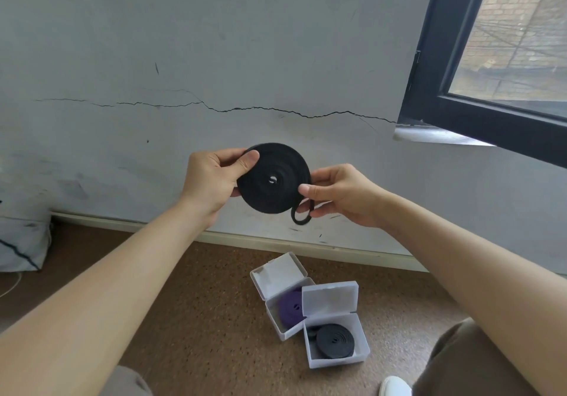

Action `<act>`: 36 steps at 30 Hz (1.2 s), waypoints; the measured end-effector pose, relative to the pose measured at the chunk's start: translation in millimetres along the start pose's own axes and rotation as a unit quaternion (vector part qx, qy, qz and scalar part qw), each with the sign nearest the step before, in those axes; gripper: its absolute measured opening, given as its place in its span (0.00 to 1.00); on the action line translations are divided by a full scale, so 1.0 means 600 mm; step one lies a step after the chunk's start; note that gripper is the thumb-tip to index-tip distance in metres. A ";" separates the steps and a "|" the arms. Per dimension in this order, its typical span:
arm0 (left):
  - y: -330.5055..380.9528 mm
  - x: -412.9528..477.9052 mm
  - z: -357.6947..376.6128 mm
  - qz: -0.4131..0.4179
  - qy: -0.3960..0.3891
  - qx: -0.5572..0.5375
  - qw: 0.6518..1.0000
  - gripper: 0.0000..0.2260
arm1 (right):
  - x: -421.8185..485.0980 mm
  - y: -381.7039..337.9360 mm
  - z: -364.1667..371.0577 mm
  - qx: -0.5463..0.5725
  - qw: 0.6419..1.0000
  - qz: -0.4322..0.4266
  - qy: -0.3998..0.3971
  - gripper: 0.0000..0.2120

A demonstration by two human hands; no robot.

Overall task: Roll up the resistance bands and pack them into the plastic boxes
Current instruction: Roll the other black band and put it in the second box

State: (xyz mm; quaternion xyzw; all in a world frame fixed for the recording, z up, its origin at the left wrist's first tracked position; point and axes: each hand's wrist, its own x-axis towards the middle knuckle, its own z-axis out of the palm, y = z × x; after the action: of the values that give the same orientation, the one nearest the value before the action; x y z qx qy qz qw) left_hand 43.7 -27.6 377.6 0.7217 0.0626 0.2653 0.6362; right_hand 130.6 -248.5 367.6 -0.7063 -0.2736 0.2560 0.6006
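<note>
With left hand (211, 180), grips the left rim of a black rolled band (273, 177), thumb across the near face, fingers curled behind. Holds that coil up in front of a cracked grey wall (153, 58), flat face toward the camera, a small pale gap at its hub. With right hand (343, 194), pinches the coil's lower right edge between thumb and forefinger, lower fingers beside the loose tail loop (302, 216) hanging under the roll; through it or merely against it, cannot tell. Hands apart, joined only by the band. Below, on the brown speckled floor (199, 319), from the left: a white sack (21, 242) against the wall; then two clear plastic boxes touching each other, lids open and raised. Left box (277, 279), with a purple rolled band (290, 306) inside, partly hidden behind the neighbour's lid. Right box (329, 300), with a second black coil (336, 340) lying flat inside. Further right, at the bottom edge, a white shoe tip (394, 386) and a khaki trouser knee (445, 365). Upper right, a black-framed window (426, 88), brickwork beyond the glass.
</note>
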 end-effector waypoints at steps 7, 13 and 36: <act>-0.011 0.002 0.013 -0.058 0.071 -0.074 0.993 0.01 | 0.007 0.020 0.027 0.212 0.976 0.037 0.023 0.13; -0.016 -0.001 0.018 -0.112 0.072 -0.102 0.986 0.05 | 0.009 0.022 0.032 0.229 0.969 0.038 0.085 0.11; -0.033 -0.033 0.021 -0.047 -0.252 0.181 0.949 0.10 | -0.036 0.027 -0.014 -0.219 0.969 -0.062 0.101 0.09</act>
State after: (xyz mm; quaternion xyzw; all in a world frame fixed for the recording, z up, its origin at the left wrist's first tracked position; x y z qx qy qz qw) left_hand 37.3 -43.6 352.3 0.8643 -0.0188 0.0286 0.5019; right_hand 121.9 -271.5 353.6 -0.8243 -0.3044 0.0795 0.4707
